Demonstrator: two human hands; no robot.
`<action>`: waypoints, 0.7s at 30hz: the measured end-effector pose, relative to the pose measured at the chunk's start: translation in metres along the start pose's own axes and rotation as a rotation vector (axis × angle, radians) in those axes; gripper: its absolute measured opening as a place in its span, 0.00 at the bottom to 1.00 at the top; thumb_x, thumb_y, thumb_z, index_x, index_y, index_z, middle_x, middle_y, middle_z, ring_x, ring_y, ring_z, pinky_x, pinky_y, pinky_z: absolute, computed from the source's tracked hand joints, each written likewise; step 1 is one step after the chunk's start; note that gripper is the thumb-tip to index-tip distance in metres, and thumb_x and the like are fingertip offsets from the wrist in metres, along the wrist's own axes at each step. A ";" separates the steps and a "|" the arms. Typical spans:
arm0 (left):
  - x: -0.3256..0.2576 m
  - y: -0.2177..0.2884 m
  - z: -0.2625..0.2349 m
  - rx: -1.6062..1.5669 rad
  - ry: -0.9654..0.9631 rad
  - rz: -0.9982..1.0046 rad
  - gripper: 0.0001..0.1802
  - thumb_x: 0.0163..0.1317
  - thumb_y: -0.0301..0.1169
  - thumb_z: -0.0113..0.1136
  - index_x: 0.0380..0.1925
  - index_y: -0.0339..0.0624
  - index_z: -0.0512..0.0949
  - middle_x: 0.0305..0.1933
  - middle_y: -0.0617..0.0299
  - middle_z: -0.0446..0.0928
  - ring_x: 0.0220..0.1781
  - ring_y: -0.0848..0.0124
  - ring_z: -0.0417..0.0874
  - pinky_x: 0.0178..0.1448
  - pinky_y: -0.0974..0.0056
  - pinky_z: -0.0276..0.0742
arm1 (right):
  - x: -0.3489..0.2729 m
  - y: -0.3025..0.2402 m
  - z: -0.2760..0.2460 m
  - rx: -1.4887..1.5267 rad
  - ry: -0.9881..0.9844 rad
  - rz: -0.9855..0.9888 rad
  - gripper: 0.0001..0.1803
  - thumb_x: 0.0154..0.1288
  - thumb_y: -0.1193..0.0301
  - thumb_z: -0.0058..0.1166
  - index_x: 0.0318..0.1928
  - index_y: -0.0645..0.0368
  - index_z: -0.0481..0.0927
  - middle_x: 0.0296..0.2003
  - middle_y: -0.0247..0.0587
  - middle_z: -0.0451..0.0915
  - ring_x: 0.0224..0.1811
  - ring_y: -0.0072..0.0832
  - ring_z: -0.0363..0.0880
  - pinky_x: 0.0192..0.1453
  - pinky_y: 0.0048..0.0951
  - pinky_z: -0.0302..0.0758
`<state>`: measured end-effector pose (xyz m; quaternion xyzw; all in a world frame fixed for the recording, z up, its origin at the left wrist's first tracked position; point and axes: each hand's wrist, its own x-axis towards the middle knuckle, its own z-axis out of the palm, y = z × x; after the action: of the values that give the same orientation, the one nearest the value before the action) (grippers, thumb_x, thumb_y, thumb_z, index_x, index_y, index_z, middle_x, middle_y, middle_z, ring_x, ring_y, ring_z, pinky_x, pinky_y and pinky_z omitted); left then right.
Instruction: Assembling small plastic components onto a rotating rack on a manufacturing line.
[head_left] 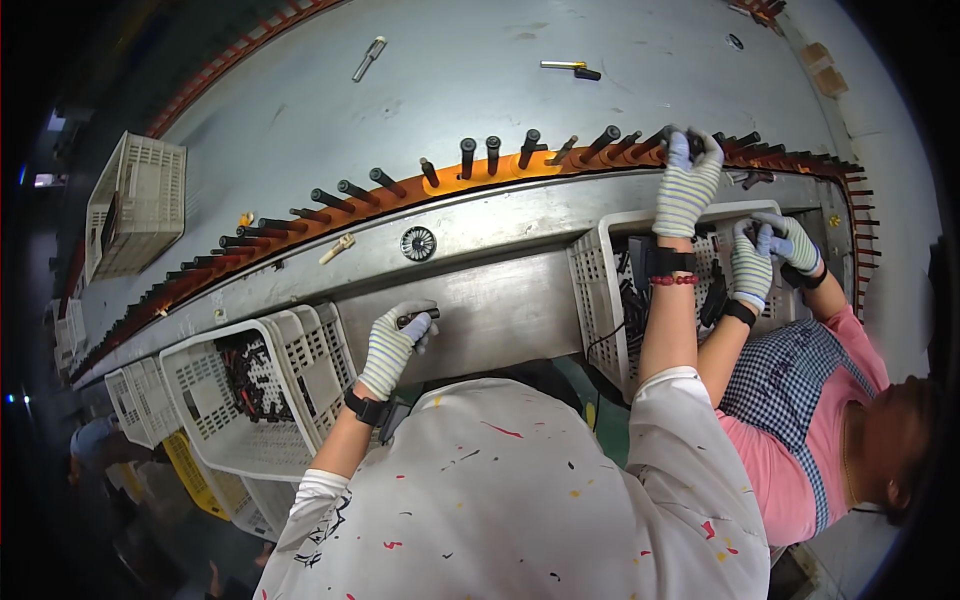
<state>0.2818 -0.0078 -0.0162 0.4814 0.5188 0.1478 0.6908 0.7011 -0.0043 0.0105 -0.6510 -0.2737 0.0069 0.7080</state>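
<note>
My left hand (392, 350), in a striped knit glove, is closed around a short dark cylindrical part (418, 318) above the metal work surface (470, 310). My right hand (688, 185), gloved alike, is stretched out to the line of upright pegs on the orange strip (465, 178). Its fingers are bent round a black handle-like part there, mostly covered by the glove. More black handle-like pieces (532, 148) stand on pegs along the strip, left and right of that hand. A few pegs, like one with a bare-looking tip (428, 172), look thinner.
A white crate of black parts (607, 300) stands under my right arm; another white crate (205, 375) is at left. A co-worker's gloved hands (755, 262) work close on the right. A black finned disc (418, 243) and a pale tool (337, 249) lie on the ledge.
</note>
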 end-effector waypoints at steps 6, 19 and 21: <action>-0.004 -0.003 0.012 -0.032 0.005 0.002 0.11 0.63 0.27 0.54 0.44 0.34 0.77 0.27 0.61 0.79 0.22 0.82 0.72 0.25 0.76 0.70 | -0.032 -0.007 0.044 -0.432 -0.311 -0.186 0.11 0.61 0.76 0.53 0.45 0.56 0.74 0.37 0.46 0.80 0.39 0.37 0.81 0.43 0.33 0.75; 0.053 0.072 0.065 -0.927 -0.441 -0.011 0.16 0.62 0.40 0.58 0.42 0.41 0.72 0.30 0.68 0.73 0.27 0.78 0.67 0.32 0.73 0.65 | -0.143 -0.080 0.035 0.361 -0.978 0.523 0.21 0.65 0.71 0.52 0.57 0.63 0.70 0.49 0.44 0.76 0.51 0.29 0.74 0.56 0.28 0.72; 0.054 0.098 0.093 -0.865 -0.472 0.013 0.16 0.63 0.42 0.57 0.41 0.42 0.73 0.28 0.70 0.72 0.26 0.81 0.66 0.29 0.76 0.62 | -0.142 -0.084 0.030 0.406 -0.935 0.544 0.20 0.64 0.73 0.52 0.57 0.64 0.70 0.47 0.41 0.76 0.50 0.26 0.74 0.56 0.28 0.71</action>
<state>0.4134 0.0310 0.0327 0.1741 0.2362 0.2411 0.9251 0.5396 -0.0415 0.0342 -0.4768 -0.3735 0.5282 0.5951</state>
